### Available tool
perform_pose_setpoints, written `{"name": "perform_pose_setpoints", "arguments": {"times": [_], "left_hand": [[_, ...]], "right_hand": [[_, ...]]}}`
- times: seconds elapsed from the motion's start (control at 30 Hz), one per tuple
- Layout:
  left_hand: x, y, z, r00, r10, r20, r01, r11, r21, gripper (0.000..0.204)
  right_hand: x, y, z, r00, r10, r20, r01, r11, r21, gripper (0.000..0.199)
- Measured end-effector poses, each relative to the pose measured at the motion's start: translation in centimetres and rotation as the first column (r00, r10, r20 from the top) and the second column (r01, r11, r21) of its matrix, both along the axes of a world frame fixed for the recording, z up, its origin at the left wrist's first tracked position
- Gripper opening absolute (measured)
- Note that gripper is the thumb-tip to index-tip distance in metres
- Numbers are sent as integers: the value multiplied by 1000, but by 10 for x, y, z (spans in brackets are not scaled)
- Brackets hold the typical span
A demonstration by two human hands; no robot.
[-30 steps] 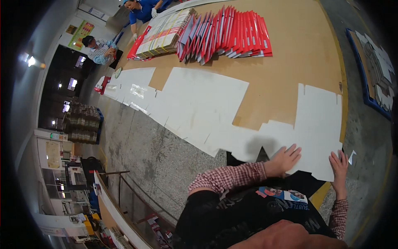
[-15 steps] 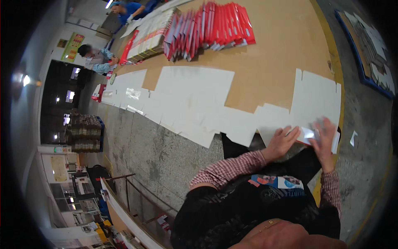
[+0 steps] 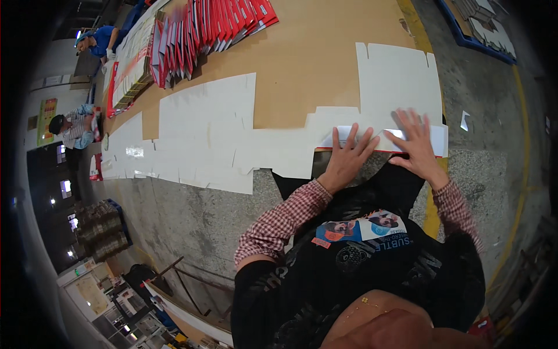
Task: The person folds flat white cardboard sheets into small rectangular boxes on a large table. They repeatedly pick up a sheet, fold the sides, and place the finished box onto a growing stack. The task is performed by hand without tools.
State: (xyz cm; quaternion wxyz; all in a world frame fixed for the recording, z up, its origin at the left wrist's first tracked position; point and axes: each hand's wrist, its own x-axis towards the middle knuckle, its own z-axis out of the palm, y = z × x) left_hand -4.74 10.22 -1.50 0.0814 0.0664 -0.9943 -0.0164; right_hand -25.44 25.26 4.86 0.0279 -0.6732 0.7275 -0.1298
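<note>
At the near edge of the table, a long folded card piece (image 3: 439, 141), white on top with a thin red edge, lies on white cardboard sheets (image 3: 285, 148). My left hand (image 3: 349, 156) rests flat on its left part, fingers spread. Farther right my right hand (image 3: 419, 148) presses down on the same piece, its fingers also apart and slightly blurred. A crease or glossy flap shows between the two hands. Parts of the piece are hidden beneath the palms and fingers.
Brown board (image 3: 314, 58) covers the table. Red folded pieces (image 3: 215, 26) stand in a row at the far left, beside a strapped pale stack (image 3: 136, 67). Two people (image 3: 106, 42) work beyond. A loaded blue pallet (image 3: 482, 43) sits on the floor at right.
My hands have spread out flat along the card piece; before, the fingers were more bent around it. The view has shifted, so the table contents appear farther left and higher.
</note>
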Motion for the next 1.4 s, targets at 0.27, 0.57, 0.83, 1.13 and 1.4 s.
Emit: {"name": "perform_pose_setpoints", "arguments": {"times": [0.27, 0.57, 0.83, 1.13, 1.4], "left_hand": [[-36, 21, 25, 964, -266, -24, 241, 825, 511, 107], [38, -26, -7, 993, 119, -26, -119, 993, -15, 73], [-14, -149, 57, 852, -227, 471, -176, 725, 666, 27], [69, -123, 33, 870, 464, 167, -455, 623, 636, 23], [120, -51, 43, 966, 99, 238, -102, 995, 2, 75]], "right_hand": [[6, 64, -47, 30, 173, 984, 922, 376, -94, 54], [6, -38, 5, 991, 121, 51, -128, 976, 179, 78], [-16, -23, -19, 979, 54, 195, 5, 957, -289, 76], [-9, -40, -43, 939, 53, 339, -44, 998, -34, 48], [38, -106, -29, 837, 468, 284, -484, 875, -15, 62]]}}
